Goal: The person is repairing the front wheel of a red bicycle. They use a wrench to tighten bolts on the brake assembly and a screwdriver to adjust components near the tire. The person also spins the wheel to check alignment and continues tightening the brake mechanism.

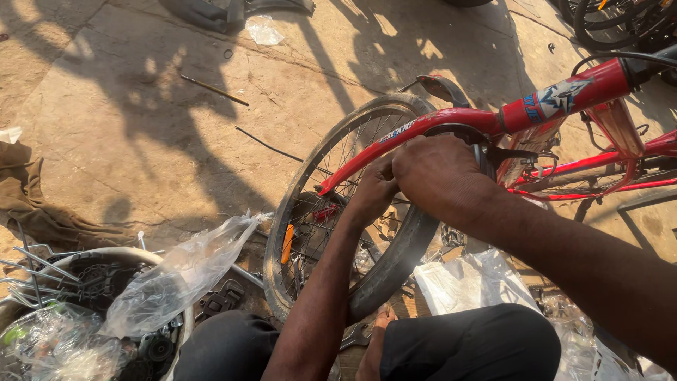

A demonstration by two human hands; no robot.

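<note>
A red bicycle frame (564,95) lies across a spoked front wheel (331,183) with a black tyre, held in a red fork (367,152). My left hand (372,189) reaches between the spokes near the fork leg, fingers curled on something I cannot make out. Above it, my right hand (441,176) is closed over the tyre and rim at the fork crown, covering what it grips. An orange reflector (287,243) sits in the spokes. My knees in dark trousers (465,342) are at the bottom edge.
At the lower left, a white basin (116,255) holds metal parts, spokes and clear plastic bags (180,275). A brown cloth (28,197) lies at left. White plastic (469,282) lies under the wheel. A thin rod (211,89) rests on the concrete. More bicycles (613,21) stand at top right.
</note>
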